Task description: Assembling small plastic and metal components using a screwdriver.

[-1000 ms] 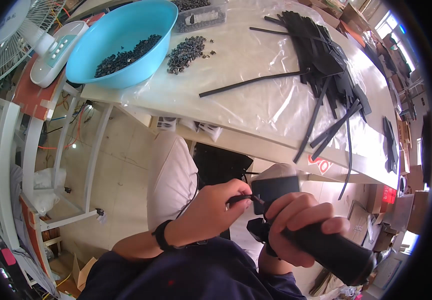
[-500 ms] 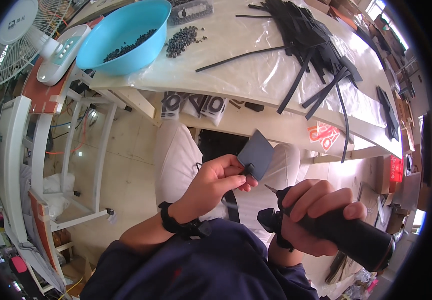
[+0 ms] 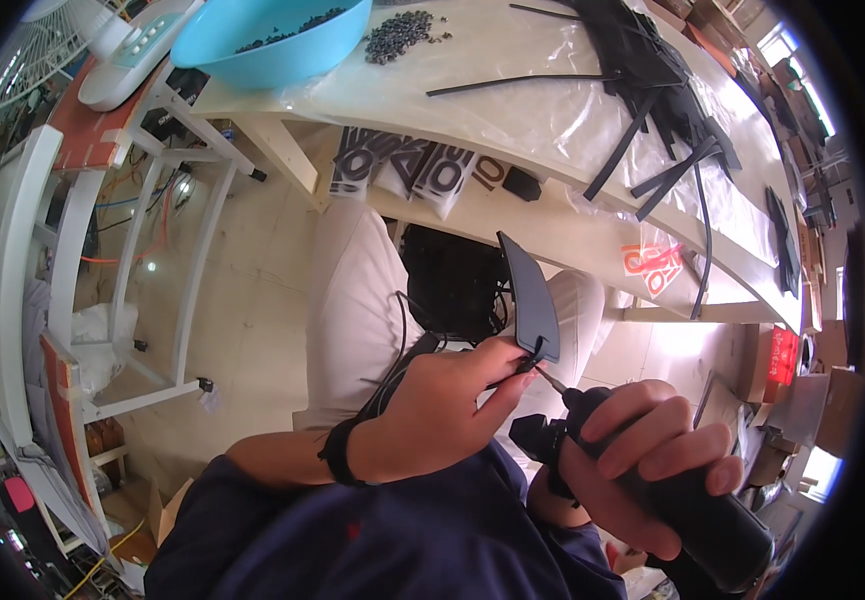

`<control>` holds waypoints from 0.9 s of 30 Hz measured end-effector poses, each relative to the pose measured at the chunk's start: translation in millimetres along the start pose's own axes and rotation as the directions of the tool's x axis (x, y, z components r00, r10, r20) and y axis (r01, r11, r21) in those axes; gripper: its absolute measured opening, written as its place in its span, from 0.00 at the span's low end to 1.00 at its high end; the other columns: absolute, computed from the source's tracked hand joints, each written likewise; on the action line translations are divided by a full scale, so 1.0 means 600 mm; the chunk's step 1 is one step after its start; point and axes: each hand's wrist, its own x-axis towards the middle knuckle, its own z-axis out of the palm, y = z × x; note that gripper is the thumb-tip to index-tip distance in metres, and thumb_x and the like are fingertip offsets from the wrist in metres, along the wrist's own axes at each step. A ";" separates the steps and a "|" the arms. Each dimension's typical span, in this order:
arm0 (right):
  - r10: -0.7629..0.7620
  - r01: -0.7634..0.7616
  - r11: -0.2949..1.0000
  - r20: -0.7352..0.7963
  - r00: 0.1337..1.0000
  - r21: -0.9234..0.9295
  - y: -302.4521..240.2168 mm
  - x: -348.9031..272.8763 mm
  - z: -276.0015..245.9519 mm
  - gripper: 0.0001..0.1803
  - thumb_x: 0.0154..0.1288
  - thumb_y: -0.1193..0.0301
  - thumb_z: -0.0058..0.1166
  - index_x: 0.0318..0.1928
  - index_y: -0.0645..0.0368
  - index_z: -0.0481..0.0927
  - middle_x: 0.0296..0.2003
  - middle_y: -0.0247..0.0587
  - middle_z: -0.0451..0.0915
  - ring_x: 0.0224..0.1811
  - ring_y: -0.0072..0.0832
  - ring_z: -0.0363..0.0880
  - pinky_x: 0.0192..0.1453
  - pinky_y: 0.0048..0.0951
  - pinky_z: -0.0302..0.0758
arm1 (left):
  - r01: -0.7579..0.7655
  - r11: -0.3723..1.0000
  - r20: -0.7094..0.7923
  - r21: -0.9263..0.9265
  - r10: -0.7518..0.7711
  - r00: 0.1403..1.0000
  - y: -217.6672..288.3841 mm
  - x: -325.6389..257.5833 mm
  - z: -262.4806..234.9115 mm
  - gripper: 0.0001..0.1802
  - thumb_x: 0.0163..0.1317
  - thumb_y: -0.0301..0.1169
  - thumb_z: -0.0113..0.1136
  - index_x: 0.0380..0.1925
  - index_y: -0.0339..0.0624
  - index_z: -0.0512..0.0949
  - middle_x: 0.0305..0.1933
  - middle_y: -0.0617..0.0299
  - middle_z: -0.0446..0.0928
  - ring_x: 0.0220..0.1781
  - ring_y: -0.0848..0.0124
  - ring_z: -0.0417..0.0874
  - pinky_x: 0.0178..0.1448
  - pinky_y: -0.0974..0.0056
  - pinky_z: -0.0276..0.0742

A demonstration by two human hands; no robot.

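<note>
My left hand (image 3: 442,405) is closed, pinching the lower end of a flat black panel (image 3: 532,305) above my lap. A small black fitting (image 3: 534,352) sits at that end, by my thumb and fingertips. My right hand (image 3: 642,440) wraps round a thick black electric screwdriver (image 3: 707,515), its body slanting down to the right. The thin bit (image 3: 550,380) meets the fitting at my left fingertips; whether it sits in a screw is too small to tell. Black bands circle both wrists.
Ahead stands a plastic-covered table (image 3: 512,120). On it are a blue basin (image 3: 282,65) of small dark parts, a loose heap of these parts (image 3: 399,38), and a pile of black straps (image 3: 642,70) overhanging the front edge. Printed bags (image 3: 422,175) lie on the shelf below. A white frame (image 3: 192,290) stands left.
The screwdriver bit, earlier apart from the panel, is now at its fitting. My left hand has turned the panel more edge-on and moved right and lower. The view has shifted too.
</note>
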 end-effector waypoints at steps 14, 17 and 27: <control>-0.040 0.038 0.999 -0.096 0.995 -0.024 -0.024 0.001 0.007 0.28 0.59 0.51 0.64 0.45 0.59 0.68 0.28 0.30 0.67 0.18 0.18 0.68 0.17 0.20 0.65 | -0.378 0.877 -0.131 0.297 0.429 0.894 -0.003 -0.005 0.013 0.14 0.54 0.19 0.63 0.42 0.31 0.75 0.28 0.53 0.78 0.25 0.61 0.80 0.27 0.63 0.77; -0.030 0.030 1.000 -0.085 0.996 -0.002 -0.022 0.001 0.006 0.27 0.59 0.50 0.63 0.45 0.58 0.69 0.28 0.29 0.67 0.18 0.16 0.68 0.17 0.19 0.65 | -0.394 0.865 -0.119 0.312 0.447 0.887 0.000 -0.005 0.009 0.16 0.54 0.19 0.63 0.43 0.29 0.74 0.29 0.53 0.78 0.25 0.61 0.80 0.28 0.63 0.77; -0.028 0.030 0.999 -0.060 0.998 0.035 -0.019 0.004 0.005 0.27 0.59 0.51 0.63 0.44 0.57 0.69 0.28 0.28 0.68 0.18 0.16 0.69 0.18 0.18 0.66 | -0.296 0.928 -0.117 0.227 0.328 0.937 0.004 -0.012 0.005 0.13 0.54 0.20 0.64 0.40 0.33 0.75 0.28 0.55 0.79 0.24 0.62 0.80 0.27 0.64 0.75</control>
